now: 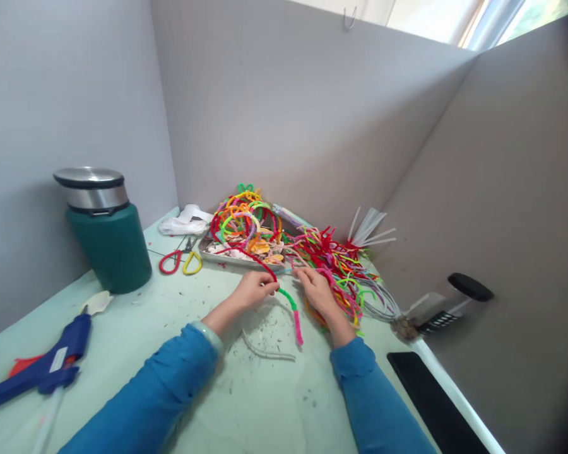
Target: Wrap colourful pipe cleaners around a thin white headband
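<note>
Blue sleeves cut off btm, L hand pinching multicol pipe cleaner, R hand half-curled, can't tell if holding.

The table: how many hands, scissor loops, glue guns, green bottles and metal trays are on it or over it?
Hands: 2 (left hand, pinching a fuzzy stem; right hand)
Scissor loops: 2 (red loop; yellow loop)
Blue glue gun: 1
Green bottle: 1
Metal tray: 1
Total: 7
</note>
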Tool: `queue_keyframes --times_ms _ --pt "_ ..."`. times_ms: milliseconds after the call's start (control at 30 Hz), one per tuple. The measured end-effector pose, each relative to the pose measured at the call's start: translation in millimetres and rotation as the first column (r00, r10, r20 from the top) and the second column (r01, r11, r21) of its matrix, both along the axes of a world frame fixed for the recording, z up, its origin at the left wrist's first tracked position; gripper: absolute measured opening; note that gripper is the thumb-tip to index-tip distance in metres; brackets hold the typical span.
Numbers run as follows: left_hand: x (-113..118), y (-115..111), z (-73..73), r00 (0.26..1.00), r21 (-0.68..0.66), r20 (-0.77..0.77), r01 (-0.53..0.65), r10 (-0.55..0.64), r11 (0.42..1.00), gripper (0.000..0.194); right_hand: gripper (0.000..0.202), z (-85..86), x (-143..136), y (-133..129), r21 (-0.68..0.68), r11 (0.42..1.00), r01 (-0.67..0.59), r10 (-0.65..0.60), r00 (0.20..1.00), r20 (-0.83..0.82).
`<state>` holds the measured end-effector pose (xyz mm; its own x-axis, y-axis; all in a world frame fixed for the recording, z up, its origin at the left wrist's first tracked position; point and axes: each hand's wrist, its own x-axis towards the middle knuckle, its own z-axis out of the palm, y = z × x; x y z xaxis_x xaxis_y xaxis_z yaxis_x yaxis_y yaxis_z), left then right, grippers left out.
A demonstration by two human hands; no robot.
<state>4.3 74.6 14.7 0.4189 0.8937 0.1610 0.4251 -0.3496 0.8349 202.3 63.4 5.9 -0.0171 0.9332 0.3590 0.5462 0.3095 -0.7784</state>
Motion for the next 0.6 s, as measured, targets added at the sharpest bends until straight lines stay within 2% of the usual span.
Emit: queue_keyframes --times_ms 100,167,267,333,433,533,600 --pt "0 -8 -4.3 0.999 -0.055 0.044 -0.007 0.009 0.998 0.031 0.027 6.5 -20 -25 -0.094 0.983 -0.159 0.151 0.985 -0.086" --pt "1 -14 -8.8 0.997 -0.093 0.070 -0.011 0.017 0.996 0.029 0.021 6.2 -33 -38 -0.126 0.972 -0.197 0.181 0.975 -0.126" --pt "1 -23 -15.1 0.995 -0.148 0.083 -0.047 0.060 0.988 0.030 0.016 1.2 -46 -45 -0.276 0.948 -0.155 0.099 0.973 -0.208" --pt "0 -27 -16.8 0.993 -0.153 0.075 -0.077 0.089 0.985 0.031 0.015 -1.6 -49 -45 -0.343 0.932 -0.120 0.053 0.979 -0.199" --pt "-2 -29 -14.5 0.993 -0.115 0.083 -0.079 0.089 0.990 0.030 0.021 -2.5 -51 -42 -0.377 0.918 -0.121 0.067 0.986 -0.155" --pt "-2 -26 -10.2 0.990 -0.102 0.122 -0.053 0.065 0.993 0.028 0.032 -0.8 -52 -41 -0.417 0.893 -0.170 0.099 0.978 -0.186" --pt "-2 -24 -9.2 0.987 -0.098 0.142 -0.068 0.081 0.993 0.025 0.034 -0.4 -54 -42 -0.400 0.899 -0.178 0.095 0.971 -0.219"
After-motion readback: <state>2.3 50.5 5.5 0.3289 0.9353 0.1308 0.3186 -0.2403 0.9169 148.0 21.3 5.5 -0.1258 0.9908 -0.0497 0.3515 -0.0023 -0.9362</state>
